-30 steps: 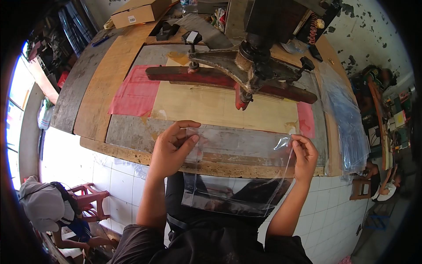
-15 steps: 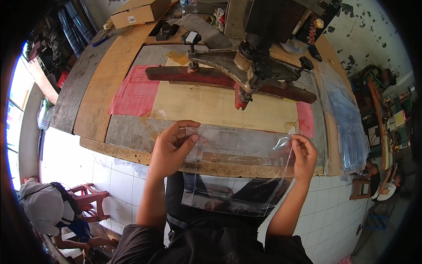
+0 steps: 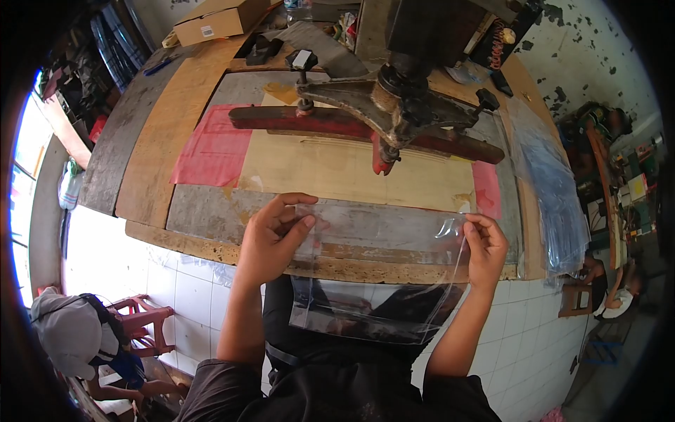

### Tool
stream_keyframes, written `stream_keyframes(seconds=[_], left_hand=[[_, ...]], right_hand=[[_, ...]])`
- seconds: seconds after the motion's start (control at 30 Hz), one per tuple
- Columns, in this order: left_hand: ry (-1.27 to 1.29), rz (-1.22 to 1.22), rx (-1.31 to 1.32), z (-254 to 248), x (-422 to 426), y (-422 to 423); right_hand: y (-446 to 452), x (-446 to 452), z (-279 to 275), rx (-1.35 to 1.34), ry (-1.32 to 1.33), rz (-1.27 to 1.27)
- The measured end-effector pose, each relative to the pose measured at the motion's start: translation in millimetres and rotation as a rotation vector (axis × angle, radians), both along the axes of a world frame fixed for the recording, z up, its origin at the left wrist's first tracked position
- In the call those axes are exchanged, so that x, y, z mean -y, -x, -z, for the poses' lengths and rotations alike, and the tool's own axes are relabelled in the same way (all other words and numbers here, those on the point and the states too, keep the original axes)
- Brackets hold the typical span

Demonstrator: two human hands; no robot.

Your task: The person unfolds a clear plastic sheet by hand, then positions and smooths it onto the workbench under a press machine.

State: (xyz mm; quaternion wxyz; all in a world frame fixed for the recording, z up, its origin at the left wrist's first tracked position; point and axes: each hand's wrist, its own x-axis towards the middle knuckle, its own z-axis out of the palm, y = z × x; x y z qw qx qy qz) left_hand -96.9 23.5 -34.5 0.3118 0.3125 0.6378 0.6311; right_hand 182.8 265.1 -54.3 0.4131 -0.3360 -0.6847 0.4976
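A clear plastic sheet (image 3: 380,295) hangs between my hands, its lower part over my lap in front of the table edge. My left hand (image 3: 275,235) pinches its upper left corner between thumb and fingers. At the upper right corner, my right hand (image 3: 485,246) is closed on the sheet the same way. Light glints off the plastic near the right corner. Beyond the sheet lies a pale yellow board (image 3: 337,169) with pink pieces (image 3: 207,144) at its ends. Over that board stands a press head with a red bar (image 3: 316,123).
A stack of clear plastic sheets (image 3: 555,204) lies on the table's right side. A cardboard box (image 3: 218,21) sits at the back left. One person (image 3: 77,330) is at lower left by a red stool (image 3: 144,323); another person (image 3: 619,299) is at far right.
The view has shifted very slightly. My hands keep the same hold on the plastic sheet, and nothing else has visibly moved.
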Motion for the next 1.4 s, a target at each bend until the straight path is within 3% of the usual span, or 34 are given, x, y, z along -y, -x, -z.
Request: stream_keyframes(seconds=[1.4], left_hand=[[0.03,-0.01,-0.036,1,0,-2]], right_hand=[[-1,1,1,-0.08,0.013,-0.023]])
